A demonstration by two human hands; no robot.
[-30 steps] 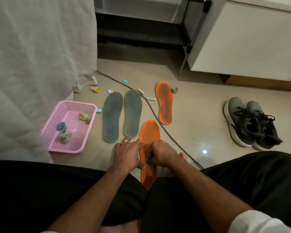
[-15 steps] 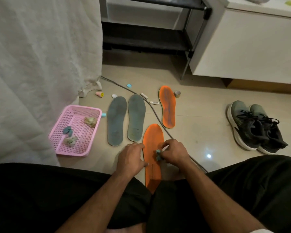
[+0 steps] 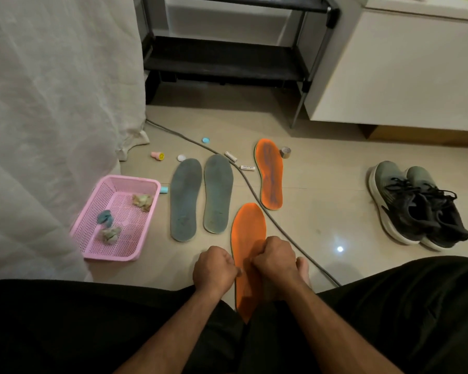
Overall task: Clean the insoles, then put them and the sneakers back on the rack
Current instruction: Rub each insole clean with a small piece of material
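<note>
Glossy tiled floor point(image 3: 335, 211) catching a light, pink plastic mesh basket point(image 3: 146, 184), matt orange foam insole point(image 3: 247, 228) under my hands, rumpled white cloth point(image 3: 52, 103) beside me.

Dim warm light; glare spot on floor point(image 3: 340, 249); wide-angle edge bending.

hands: left hand point(image 3: 213, 268), right hand point(image 3: 275, 259) curled on near orange insole point(image 3: 248, 228) | sneakers point(image 3: 416, 206) right

Glossy beige tiled floor point(image 3: 322, 206) with a light reflection point(image 3: 340, 249), white cabinet point(image 3: 395, 76), white curtain point(image 3: 52, 103), grey cable point(image 3: 250, 188)
</note>
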